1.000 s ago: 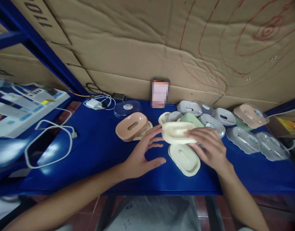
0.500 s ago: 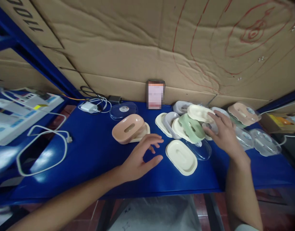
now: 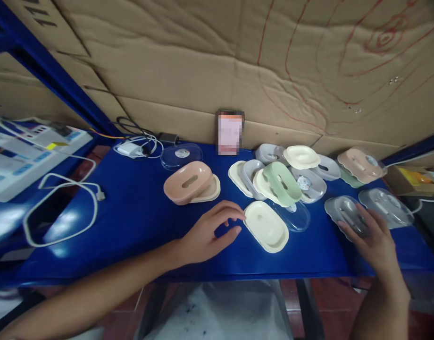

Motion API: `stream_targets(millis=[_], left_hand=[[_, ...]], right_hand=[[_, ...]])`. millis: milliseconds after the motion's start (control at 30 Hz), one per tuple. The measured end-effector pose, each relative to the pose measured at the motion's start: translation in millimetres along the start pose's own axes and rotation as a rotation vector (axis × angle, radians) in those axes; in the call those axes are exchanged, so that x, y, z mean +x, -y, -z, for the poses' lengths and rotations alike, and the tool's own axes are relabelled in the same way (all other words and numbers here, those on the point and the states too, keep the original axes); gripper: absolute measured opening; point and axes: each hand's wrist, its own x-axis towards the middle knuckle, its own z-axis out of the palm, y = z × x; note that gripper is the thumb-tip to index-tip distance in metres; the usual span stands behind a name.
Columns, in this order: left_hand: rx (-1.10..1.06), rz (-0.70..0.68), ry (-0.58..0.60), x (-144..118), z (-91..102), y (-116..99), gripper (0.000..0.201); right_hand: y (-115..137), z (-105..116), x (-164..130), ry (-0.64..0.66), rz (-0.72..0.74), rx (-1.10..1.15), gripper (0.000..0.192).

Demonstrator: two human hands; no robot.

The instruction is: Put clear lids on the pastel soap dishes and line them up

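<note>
Blue table (image 3: 139, 222) against a creased cardboard wall (image 3: 188, 61).

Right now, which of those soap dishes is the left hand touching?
The left hand touches the cream oval tray lying alone at the table's front edge; the other cream pieces sit farther back in the pile.

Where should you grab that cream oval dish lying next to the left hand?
Probably by its long edges, coming from above. The cream dish lies flat and open side up on the blue table, so its thin raised rim is easy to pinch. The left hand already touches its near-left rim, while a clear lid crowds the far right side, so the left side looks freer.
</note>
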Motion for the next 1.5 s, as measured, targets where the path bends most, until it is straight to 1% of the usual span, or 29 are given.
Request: stream_targets(millis=[33,100,167,200,233,300,333,367,400,467,500,533,600,633,700,767,833,900,967,1033,1067,1100,1167,1200,1233,1267,1333,1400,1500], left_hand=[[-0.018,0.009,0.007,0,-0.7,-1,0.020],[-0.071,0.041,0.026,0,-2.4,-2,0.025],[-0.147,0.089,0.030,-1,-4.1,-3,0.040],[-0.192,0.114,0.034,-2,-4.9,-2,0.054],[-0.242,0.132,0.042,-3,-5.6,-2,0.071],[-0.343,0.138,0.082,-6,-6.4,0,0.109],[-0.378,0.130,0.108,-7,-6.5,0,0.124],[-0.391,0.125,0.119,-9,-6.3,1,0.131],[-0.384,0.124,0.103,-10,-5.7,2,0.132],[-0.321,0.147,0.018,-10,-3.5,3,0.124],[-0.285,0.165,-0.033,-10,-2.0,3,0.118],[-0.261,0.182,-0.078,-9,-0.4,3,0.113],[-0.259,0.214,-0.121,-8,2.4,2,0.113],[-0.271,0.230,-0.128,-7,3.2,2,0.113],[-0.304,0.256,-0.129,-8,3.5,0,0.114],[-0.318,0.263,-0.117,-9,2.4,-2,0.114],[-0.313,0.265,-0.104,-11,1.0,-2,0.113],[-0.293,0.265,-0.096,-12,0.2,-1,0.113],[-0.265,0.264,-0.105,-11,0.4,1,0.113],[-0.241,0.261,-0.125,-10,1.1,4,0.114],[-0.231,0.257,-0.138,-9,1.6,6,0.114],[-0.223,0.248,-0.151,-8,2.3,7,0.115],[-0.208,0.221,-0.172,-8,3.7,11,0.116],[-0.199,0.209,-0.179,-8,4.4,13,0.117],[-0.190,0.197,-0.183,-8,5.0,14,0.119],[-0.182,0.191,-0.185,-8,5.5,16,0.120],[-0.169,0.186,-0.187,-9,6.2,18,0.120],[-0.170,0.181,-0.185,-9,6.9,19,0.120],[-0.140,0.162,-0.174,-9,8.9,18,0.125]], right_hand=[[8,2,-1,-0.006,-0.031,0.034,0.074],[32,9,-2,-0.068,-0.063,0.116,0.067],[64,16,-7,-0.093,0.004,0.236,0.066],[84,20,-10,-0.071,0.081,0.294,0.070],[105,23,-12,-0.017,0.187,0.341,0.074],[149,24,-15,0.133,0.459,0.420,0.082],[171,22,-14,0.199,0.601,0.443,0.084],[192,17,-11,0.248,0.740,0.454,0.084],[211,11,-6,0.283,0.849,0.444,0.083],[237,-6,12,0.284,0.990,0.471,0.082],[244,-14,23,0.287,1.027,0.515,0.084],[245,-22,36,0.282,1.039,0.568,0.085],[235,-35,62,0.250,0.983,0.600,0.084],[226,-40,74,0.209,0.927,0.548,0.082],[201,-47,94,0.106,0.808,0.358,0.076],[177,-53,109,0.033,0.734,0.210,0.072],[159,-56,119,0.003,0.679,0.157,0.068],[152,-56,122,-0.028,0.627,0.153,0.064],[157,-49,116,-0.058,0.607,0.190,0.057],[176,-39,101,-0.055,0.647,0.263,0.049],[189,-34,89,-0.019,0.693,0.313,0.049],[202,-30,76,0.039,0.758,0.362,0.052],[229,-24,50,0.226,0.939,0.478,0.069],[240,-23,39,0.281,1.005,0.495,0.068],[248,-24,30,0.314,1.048,0.508,0.062],[254,-26,24,0.319,1.067,0.518,0.053],[258,-30,19,0.296,1.045,0.576,0.038],[256,-34,20,0.282,0.991,0.676,0.032],[251,-33,24,0.267,0.860,0.856,0.025]])
